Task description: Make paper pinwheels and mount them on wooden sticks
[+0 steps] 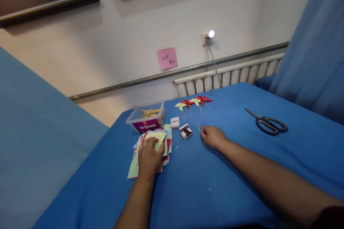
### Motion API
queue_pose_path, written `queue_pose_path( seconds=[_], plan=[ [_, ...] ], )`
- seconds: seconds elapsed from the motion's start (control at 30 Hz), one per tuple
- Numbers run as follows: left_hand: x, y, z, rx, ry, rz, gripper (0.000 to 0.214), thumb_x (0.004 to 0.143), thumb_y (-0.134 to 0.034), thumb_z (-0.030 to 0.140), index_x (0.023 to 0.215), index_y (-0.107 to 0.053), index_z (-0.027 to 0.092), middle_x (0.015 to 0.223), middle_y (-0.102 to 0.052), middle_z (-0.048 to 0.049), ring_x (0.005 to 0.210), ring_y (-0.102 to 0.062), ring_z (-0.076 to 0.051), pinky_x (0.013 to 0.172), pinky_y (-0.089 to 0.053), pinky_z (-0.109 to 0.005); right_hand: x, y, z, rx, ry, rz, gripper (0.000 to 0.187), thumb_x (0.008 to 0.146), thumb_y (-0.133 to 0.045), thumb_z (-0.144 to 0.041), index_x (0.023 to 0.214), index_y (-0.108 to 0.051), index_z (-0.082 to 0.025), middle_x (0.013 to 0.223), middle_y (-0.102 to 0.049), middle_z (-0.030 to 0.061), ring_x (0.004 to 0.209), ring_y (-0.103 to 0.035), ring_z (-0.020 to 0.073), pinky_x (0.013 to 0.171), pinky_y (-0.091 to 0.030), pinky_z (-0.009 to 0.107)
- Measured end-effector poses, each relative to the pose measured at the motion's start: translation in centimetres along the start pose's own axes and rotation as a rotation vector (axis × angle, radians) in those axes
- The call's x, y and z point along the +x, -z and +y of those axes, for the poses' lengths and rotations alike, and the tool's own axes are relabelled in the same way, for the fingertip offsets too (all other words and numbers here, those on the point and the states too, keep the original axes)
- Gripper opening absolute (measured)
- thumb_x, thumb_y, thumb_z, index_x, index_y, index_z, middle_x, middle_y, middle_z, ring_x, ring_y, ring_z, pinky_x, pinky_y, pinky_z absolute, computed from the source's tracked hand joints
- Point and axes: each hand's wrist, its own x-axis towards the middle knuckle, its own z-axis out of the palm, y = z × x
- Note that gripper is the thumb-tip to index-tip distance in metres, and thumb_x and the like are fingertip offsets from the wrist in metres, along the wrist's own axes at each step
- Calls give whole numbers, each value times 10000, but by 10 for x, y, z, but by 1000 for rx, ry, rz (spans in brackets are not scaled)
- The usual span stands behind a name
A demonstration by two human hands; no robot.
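My left hand [151,156] rests on a loose stack of coloured paper [133,169], its thumb and fingers apart on the pale yellow top sheet [158,136]. With my right hand [214,136] I pinch a thin wooden stick [199,128] just above the blue cloth. Between my hands lies an opened small white box [186,131] with dark little pieces inside. Two closed white boxes [175,123] sit just behind it. Farther back, several yellow and red paper pinwheels [197,102] on sticks lie in a row.
Behind the paper stands a clear plastic tub [162,113] of wooden sticks [150,113]. Dark-handled scissors [266,121] lie at the right on the blue tablecloth [182,193]. A radiator [228,77] runs along the wall, and blue curtains [317,50] hang at the sides.
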Motion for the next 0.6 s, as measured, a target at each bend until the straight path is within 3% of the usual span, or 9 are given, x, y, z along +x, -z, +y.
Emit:
queue_pose_path(
  seconds=[0.23, 0.6],
  plan=[
    [1, 1, -4, -139, 86, 22, 273, 796, -546, 435, 905, -666, 216, 1024, -706, -79, 1013, -618, -264, 874, -455, -365, 18, -14, 14, 242, 43, 34, 125, 841, -543, -262, 742, -589, -200, 709, -660, 3, 633, -567, 127, 566, -345, 227],
    [-1, 10, -6, -301, 249, 26, 309, 819, -503, 434, 846, -734, 230, 784, -737, -12, 775, -659, -211, 700, -463, -286, 32, -31, 25, 501, 41, 7, 76, 802, -556, -228, 735, -572, -196, 610, -605, -33, 525, -559, 103, 517, -403, 197]
  ],
)
